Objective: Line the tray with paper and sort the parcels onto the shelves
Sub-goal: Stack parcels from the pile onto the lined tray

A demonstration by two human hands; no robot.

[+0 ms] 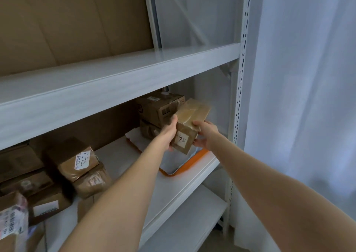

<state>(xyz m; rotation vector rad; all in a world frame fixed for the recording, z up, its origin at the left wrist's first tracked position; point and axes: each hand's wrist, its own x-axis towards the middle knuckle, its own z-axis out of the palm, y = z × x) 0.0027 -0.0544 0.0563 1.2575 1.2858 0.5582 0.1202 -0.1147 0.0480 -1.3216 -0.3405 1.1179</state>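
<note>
Glossy taped cardboard parcel (pixel 189 124); matt metal shelf (pixel 119 82)

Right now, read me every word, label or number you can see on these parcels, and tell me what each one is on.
Nothing reads for certain.
Held parcel, white label: dark scrawl and small print, blurred.
Left parcel, sticker: dark and red marks, blurred.
Back box, small label: too small.
Bottom-left parcel, pale label: blurred, no text made out.

Looked like a stockroom to me: white metal shelves (pixel 119 72) on slotted uprights (pixel 241 78), stacked with taped, labelled brown parcels (pixel 73 161), cardboard (pixel 67 20) behind.
</note>
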